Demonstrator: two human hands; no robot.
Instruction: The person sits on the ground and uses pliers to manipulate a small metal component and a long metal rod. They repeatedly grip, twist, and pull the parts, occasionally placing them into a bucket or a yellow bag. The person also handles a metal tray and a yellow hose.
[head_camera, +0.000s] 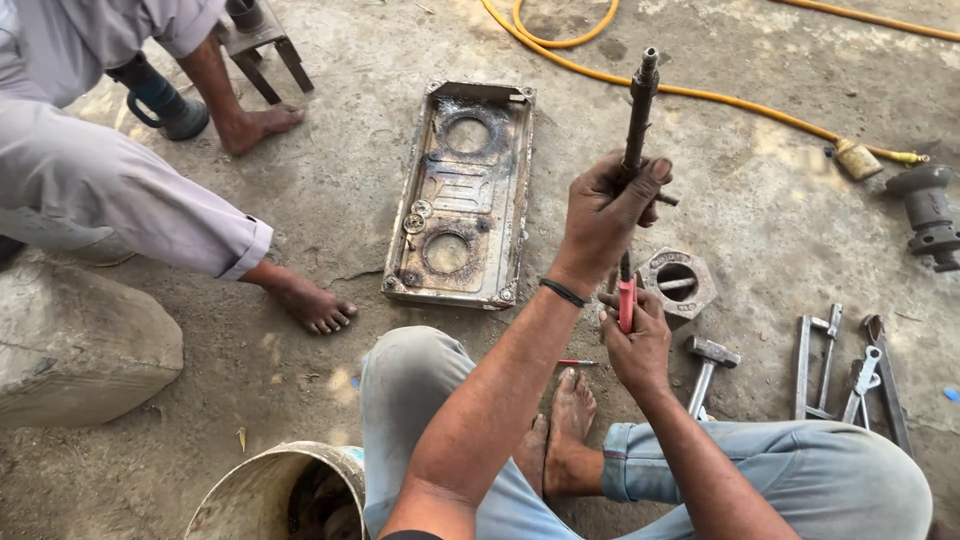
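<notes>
A long rusty rod (636, 120) is held upright, clenched in the left hand (603, 222) above the floor. A red-handled tool (626, 303) is gripped by the right hand (636, 345) just below it. A dirty metal tray (462, 195) lies near — small round rings are seen inside. A bucket (270, 494) is cut off; what is inside is hard to make out. The dusty concrete floor (330, 180) is crossed by a yellow hose (700, 95).

Soft, even daylight falls on the concrete floor (330, 190); shadows are faint and short. Mild glare washes its top right corner. Focus is sharp, with slight wide-angle stretching at the edges.
</notes>
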